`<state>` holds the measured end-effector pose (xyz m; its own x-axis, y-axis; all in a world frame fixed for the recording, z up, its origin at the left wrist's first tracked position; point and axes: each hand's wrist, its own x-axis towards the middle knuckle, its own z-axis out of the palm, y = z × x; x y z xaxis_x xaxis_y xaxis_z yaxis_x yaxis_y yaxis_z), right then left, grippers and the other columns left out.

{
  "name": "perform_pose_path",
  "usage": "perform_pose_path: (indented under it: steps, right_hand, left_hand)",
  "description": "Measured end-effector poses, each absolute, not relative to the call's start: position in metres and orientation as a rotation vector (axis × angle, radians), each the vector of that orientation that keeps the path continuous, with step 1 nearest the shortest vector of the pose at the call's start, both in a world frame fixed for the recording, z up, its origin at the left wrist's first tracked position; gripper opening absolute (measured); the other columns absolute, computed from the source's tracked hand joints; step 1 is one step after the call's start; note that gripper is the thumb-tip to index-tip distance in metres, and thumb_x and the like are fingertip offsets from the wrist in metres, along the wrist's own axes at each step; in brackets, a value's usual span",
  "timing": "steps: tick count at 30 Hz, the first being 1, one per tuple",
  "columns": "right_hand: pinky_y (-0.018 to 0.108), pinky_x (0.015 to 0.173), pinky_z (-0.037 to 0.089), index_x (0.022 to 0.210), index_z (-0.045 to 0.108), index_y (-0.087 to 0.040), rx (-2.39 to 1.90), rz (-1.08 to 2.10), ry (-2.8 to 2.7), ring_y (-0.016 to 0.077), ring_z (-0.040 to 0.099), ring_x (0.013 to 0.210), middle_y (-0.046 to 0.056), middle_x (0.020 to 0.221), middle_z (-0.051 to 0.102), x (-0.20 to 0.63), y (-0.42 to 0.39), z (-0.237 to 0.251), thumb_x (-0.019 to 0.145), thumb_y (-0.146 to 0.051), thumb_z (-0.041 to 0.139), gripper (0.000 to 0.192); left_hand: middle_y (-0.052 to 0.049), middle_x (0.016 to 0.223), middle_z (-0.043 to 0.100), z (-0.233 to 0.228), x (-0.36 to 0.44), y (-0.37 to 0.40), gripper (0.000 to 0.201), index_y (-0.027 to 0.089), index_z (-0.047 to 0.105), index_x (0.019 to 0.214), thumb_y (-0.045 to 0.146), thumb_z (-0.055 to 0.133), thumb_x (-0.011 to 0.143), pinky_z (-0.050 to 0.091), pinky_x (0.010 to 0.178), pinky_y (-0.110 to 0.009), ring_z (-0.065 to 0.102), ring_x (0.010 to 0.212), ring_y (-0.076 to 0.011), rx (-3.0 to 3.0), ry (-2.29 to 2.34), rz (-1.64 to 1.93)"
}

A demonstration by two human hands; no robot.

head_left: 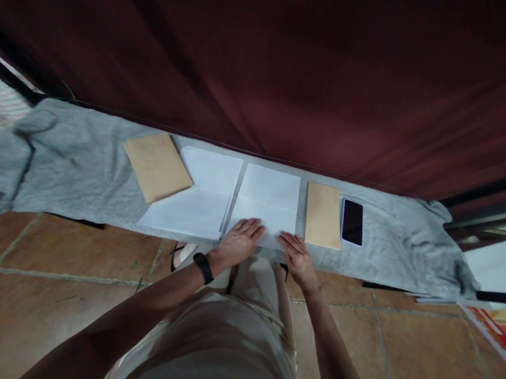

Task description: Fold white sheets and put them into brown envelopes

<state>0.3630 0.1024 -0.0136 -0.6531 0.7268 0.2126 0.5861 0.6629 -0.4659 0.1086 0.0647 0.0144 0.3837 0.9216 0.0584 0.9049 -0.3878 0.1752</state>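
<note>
Both hands lay flat, fingers spread, gripping nothing: left hand (238, 240) and right hand (296, 256) pressed the near edge of the white sheet (268, 202). Just right of that sheet lay a brown envelope (323, 215), then a phone (353, 222).

Both hands, left hand (240, 241) and right hand (298, 258), rest flat on the white sheet (268, 199) between two brown envelopes.

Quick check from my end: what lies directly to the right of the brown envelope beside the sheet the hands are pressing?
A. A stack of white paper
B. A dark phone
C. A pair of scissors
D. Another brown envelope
B: the dark phone lies flat on the grey cloth just right of the brown envelope, next to the white sheet under both hands.
</note>
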Motion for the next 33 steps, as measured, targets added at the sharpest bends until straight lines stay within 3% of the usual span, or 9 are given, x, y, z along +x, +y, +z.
perform_pose_path:
  steps: [4, 10, 15, 18, 25, 29, 33]
  right_hand:
    - [0.048, 0.121, 0.039, 0.140, 0.062, -0.028, -1.010, 0.534, -2.467, 0.0200, 0.056, 0.136, 0.005, 0.142, 0.064, 0.366, 0.100, -0.013, 0.102, -0.016, 0.046, 0.043]
    - [0.050, 0.118, 0.045, 0.135, 0.066, -0.029, -0.953, 0.544, -2.405, 0.0217, 0.057, 0.134, 0.005, 0.140, 0.066, 0.371, 0.099, -0.019, 0.091, -0.008, 0.057, 0.049]
    - [0.048, 0.116, 0.046, 0.129, 0.070, -0.029, -0.964, 0.575, -2.394, 0.0206, 0.062, 0.128, 0.003, 0.133, 0.070, 0.377, 0.101, -0.022, 0.087, -0.001, 0.051, 0.054]
    - [0.046, 0.112, 0.051, 0.125, 0.073, -0.028, -0.971, 0.598, -2.367, 0.0216, 0.065, 0.124, 0.003, 0.128, 0.073, 0.381, 0.104, -0.021, 0.089, -0.005, 0.053, 0.047]
    - [0.044, 0.107, 0.054, 0.121, 0.074, -0.028, -0.989, 0.690, -2.284, 0.0223, 0.068, 0.118, 0.003, 0.124, 0.075, 0.380, 0.107, -0.019, 0.097, -0.018, 0.054, 0.033]
    - [0.044, 0.106, 0.054, 0.119, 0.075, -0.027, -1.012, 0.712, -2.245, 0.0226, 0.068, 0.118, 0.004, 0.122, 0.075, 0.379, 0.106, -0.019, 0.098, -0.022, 0.054, 0.030]
    - [0.044, 0.105, 0.053, 0.114, 0.076, -0.026, -1.012, 0.733, -2.211, 0.0223, 0.069, 0.115, 0.005, 0.119, 0.076, 0.377, 0.105, -0.017, 0.098, -0.023, 0.055, 0.027]
  left_hand:
    - [-0.011, 0.150, 0.056, 0.021, 0.081, 0.057, 0.051, 0.018, 0.058, 0.141, 0.007, 0.044, 0.092, 0.036, 0.120, -0.043, 0.051, 0.140, -0.0235, 2.499, 1.732, 0.249]
    - [-0.004, 0.138, 0.067, 0.026, 0.053, 0.037, 0.044, 0.025, 0.066, 0.131, 0.009, 0.051, 0.093, 0.044, 0.114, -0.038, 0.059, 0.131, -0.0177, 2.489, 1.558, 0.335]
    - [-0.007, 0.150, 0.057, 0.030, 0.050, 0.024, 0.052, 0.023, 0.060, 0.138, 0.006, 0.048, 0.091, 0.044, 0.115, -0.037, 0.056, 0.135, -0.0178, 2.510, 1.578, 0.271]
    - [-0.009, 0.148, 0.058, 0.043, 0.054, 0.018, 0.053, 0.020, 0.060, 0.137, 0.003, 0.043, 0.091, 0.044, 0.116, -0.039, 0.054, 0.137, -0.0194, 2.577, 1.569, 0.197]
    - [-0.007, 0.160, 0.044, 0.060, 0.061, 0.018, 0.056, 0.024, 0.050, 0.147, 0.008, 0.044, 0.094, 0.027, 0.126, -0.049, 0.032, 0.153, -0.0221, 2.624, 1.593, 0.281]
    - [-0.011, 0.154, 0.052, 0.035, 0.052, 0.025, 0.050, 0.022, 0.056, 0.142, 0.016, 0.053, 0.093, 0.032, 0.124, -0.048, 0.046, 0.145, -0.0238, 2.505, 1.651, 0.288]
    - [-0.007, 0.149, 0.058, 0.016, 0.036, 0.033, 0.053, 0.024, 0.062, 0.137, 0.011, 0.057, 0.086, 0.040, 0.120, -0.044, 0.053, 0.139, -0.0218, 2.371, 1.591, 0.400]
